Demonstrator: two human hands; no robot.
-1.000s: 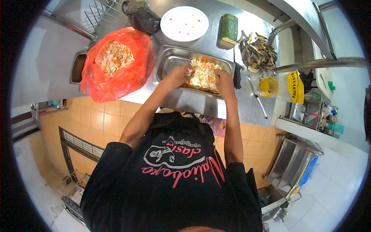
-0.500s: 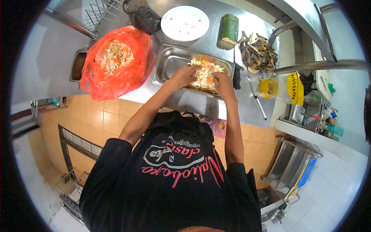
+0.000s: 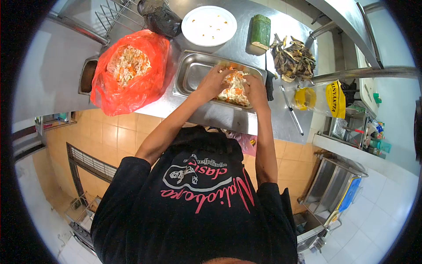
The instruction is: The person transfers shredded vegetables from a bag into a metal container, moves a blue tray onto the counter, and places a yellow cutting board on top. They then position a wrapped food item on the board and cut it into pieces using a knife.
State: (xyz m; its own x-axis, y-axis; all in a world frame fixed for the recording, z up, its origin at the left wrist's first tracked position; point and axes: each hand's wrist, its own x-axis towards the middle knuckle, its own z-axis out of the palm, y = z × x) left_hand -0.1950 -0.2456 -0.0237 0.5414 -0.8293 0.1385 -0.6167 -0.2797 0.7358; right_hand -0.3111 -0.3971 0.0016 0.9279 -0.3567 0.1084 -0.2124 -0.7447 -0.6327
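Observation:
Shredded cabbage and carrot [image 3: 234, 89] lie heaped in the right half of a rectangular steel pan [image 3: 188, 72]. My left hand [image 3: 214, 82] is on the left side of the heap, its fingers curled into the shreds near the pan's far wall. On the right side, my right hand [image 3: 256, 89] has bent fingers gripping at the same vegetables. Some fingertips are hidden among the shreds. To the left sits an open red plastic bag [image 3: 105, 94] holding more shredded vegetables [image 3: 129, 66].
Beyond the pan stand a white plate [image 3: 209, 26] with crumbs, a black plastic bag [image 3: 160, 18] and a green leaf-wrapped block [image 3: 261, 31]. Dark peelings [image 3: 293, 59], a knife [image 3: 292, 111] and a yellow-printed plastic bag [image 3: 335, 99] lie to the right. A metal rail [image 3: 369, 73] crosses there.
My left hand has moved slightly away from me, toward the pan's far wall, and my right hand a little the same way. The shreds between them have shifted.

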